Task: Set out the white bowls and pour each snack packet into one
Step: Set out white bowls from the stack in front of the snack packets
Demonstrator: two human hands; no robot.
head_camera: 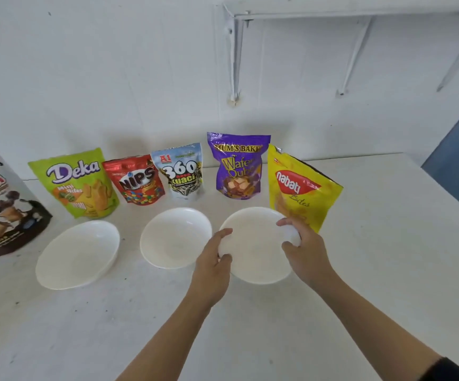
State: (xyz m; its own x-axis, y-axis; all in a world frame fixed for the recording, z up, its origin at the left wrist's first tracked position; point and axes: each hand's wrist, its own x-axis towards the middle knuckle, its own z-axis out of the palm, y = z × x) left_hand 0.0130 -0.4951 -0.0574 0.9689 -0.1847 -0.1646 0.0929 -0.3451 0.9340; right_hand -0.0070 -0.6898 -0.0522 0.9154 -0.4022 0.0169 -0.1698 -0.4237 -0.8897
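- At my ten o'clock, a brown snack box (0, 204) stands at the far left of the white table (387, 243), partly cut off by the edge of view.
- Next to it stands a green packet (77, 182), with the first white bowl (77, 254) in front of it, at its six o'clock.
- A red packet (136, 180) and a blue-and-white packet (183, 174) stand side by side, touching; the second bowl (176, 237) sits just in front of them.
- My left hand (212, 265) grips the third bowl (256, 248) at its nine o'clock rim, thumb over the edge, fingers curled under.
- A purple packet (238, 166) stands at that bowl's twelve o'clock.
- My right hand (305, 248) pinches the same bowl's rim at about two o'clock (whether the bowl rests on the table, I cannot tell).
- A yellow packet (299, 185) leans just behind my right hand, at my one o'clock.
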